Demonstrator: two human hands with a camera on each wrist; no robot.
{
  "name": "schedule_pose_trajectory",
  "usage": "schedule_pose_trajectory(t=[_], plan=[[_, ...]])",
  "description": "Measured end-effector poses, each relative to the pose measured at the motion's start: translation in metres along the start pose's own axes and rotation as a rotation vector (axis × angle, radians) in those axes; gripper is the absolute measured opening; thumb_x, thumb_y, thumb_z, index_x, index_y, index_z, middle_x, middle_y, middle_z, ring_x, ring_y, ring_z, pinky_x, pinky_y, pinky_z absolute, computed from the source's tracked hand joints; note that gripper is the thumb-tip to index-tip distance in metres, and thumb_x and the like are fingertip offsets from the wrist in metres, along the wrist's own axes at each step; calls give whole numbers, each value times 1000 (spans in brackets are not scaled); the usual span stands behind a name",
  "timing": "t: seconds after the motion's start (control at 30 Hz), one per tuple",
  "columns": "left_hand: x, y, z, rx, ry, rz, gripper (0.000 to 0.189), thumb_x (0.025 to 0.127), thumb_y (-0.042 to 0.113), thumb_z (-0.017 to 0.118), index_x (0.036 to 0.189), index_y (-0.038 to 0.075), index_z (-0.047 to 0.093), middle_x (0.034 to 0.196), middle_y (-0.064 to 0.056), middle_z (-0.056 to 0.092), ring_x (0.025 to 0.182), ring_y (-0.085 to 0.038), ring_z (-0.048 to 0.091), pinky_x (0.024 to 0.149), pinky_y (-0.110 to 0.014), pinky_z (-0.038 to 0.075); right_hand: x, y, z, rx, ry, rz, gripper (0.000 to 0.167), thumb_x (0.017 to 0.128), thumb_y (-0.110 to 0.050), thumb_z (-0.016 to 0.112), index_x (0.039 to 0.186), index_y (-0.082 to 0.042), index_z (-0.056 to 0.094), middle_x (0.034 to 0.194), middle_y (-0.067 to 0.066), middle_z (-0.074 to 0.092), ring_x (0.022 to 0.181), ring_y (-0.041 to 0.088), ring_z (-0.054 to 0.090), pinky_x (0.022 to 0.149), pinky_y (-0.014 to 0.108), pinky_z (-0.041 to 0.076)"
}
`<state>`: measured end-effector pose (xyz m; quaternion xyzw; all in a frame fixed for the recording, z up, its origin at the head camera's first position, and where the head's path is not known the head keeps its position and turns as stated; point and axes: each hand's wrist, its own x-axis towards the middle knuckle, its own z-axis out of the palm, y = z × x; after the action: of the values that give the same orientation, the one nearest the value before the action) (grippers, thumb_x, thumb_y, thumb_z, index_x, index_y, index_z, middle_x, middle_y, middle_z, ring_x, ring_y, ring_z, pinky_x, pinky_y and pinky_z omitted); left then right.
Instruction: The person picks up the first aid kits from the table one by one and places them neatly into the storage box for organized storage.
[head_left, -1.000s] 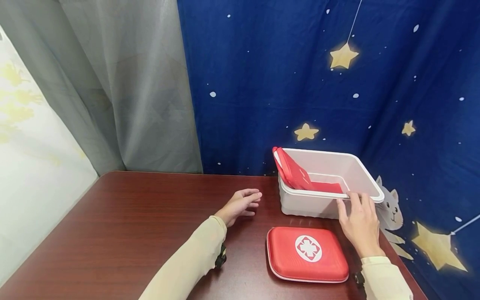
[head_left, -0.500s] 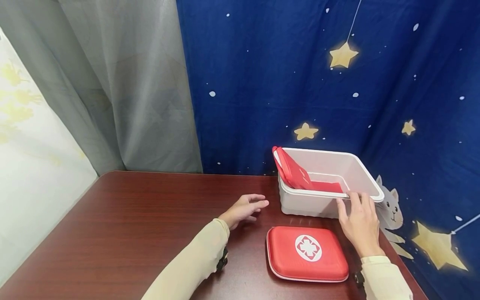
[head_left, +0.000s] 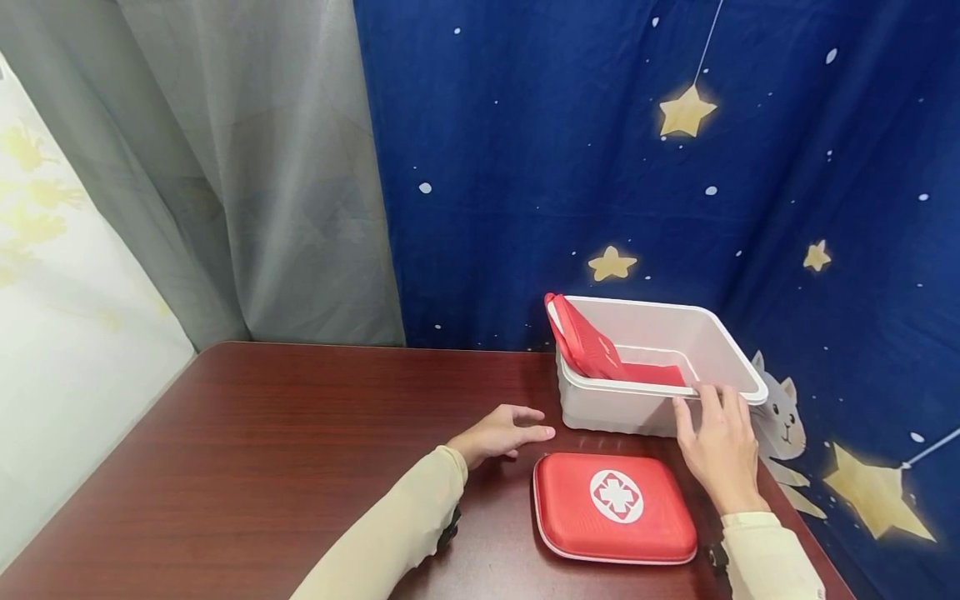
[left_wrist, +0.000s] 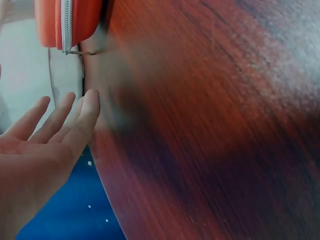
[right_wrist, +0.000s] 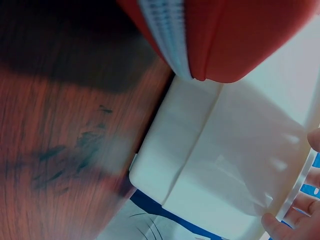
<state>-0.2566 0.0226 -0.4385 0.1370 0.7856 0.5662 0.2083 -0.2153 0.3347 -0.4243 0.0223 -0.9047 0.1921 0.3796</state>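
Note:
A red zippered first-aid case (head_left: 577, 508) with a white cross emblem lies on the table. Behind it stands a white plastic bin (head_left: 622, 408), and a red pouch (head_left: 588, 346) leans on the bin's left wall, with a flat red piece (head_left: 656, 374) beside it inside. My right hand (head_left: 722, 450) holds the bin's front rim near the right corner; its fingers curl over the edge in the right wrist view. My left hand (head_left: 498, 435) hovers left of the case's far corner, fingers extended, holding nothing. In the left wrist view the case's zipper (left_wrist: 66, 25) is near the fingertips, apart from them.
The dark red wooden table (head_left: 262, 467) extends far to the left. Behind it hang a grey curtain (head_left: 300, 183) and a blue star-patterned curtain (head_left: 510, 167). The table's right edge runs close by my right forearm.
My left hand has moved right and toward me, closer to the first-aid case. The right hand stays on the bin's rim; the bin and case have not moved.

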Motion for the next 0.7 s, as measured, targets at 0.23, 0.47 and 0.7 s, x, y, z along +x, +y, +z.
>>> schedule_pose_trajectory(t=[0.23, 0.47, 0.7], plan=[[-6, 1, 4, 141, -50, -27, 62, 85, 38, 76, 132, 0, 61, 104, -8, 63, 78, -21, 57, 65, -35, 54, 0, 0, 0, 2, 9, -3, 35, 91, -17, 68, 119, 4, 59, 114, 26, 52, 108, 44, 48, 84, 66, 44], [-8, -1, 7, 196, -92, -11, 63, 83, 41, 77, 132, 3, 62, 117, -7, 63, 83, -20, 58, 66, -33, 52, 1, 1, 0, -2, 8, -3, 36, 91, -17, 67, 119, 4, 59, 114, 26, 52, 108, 44, 48, 84, 66, 44], [-9, -1, 10, 212, -150, 17, 63, 83, 38, 78, 133, 4, 62, 118, -5, 65, 79, -17, 59, 64, -31, 51, 0, 0, -1, -2, 6, 1, 36, 91, -17, 67, 120, 4, 59, 114, 26, 52, 108, 44, 47, 84, 66, 44]])
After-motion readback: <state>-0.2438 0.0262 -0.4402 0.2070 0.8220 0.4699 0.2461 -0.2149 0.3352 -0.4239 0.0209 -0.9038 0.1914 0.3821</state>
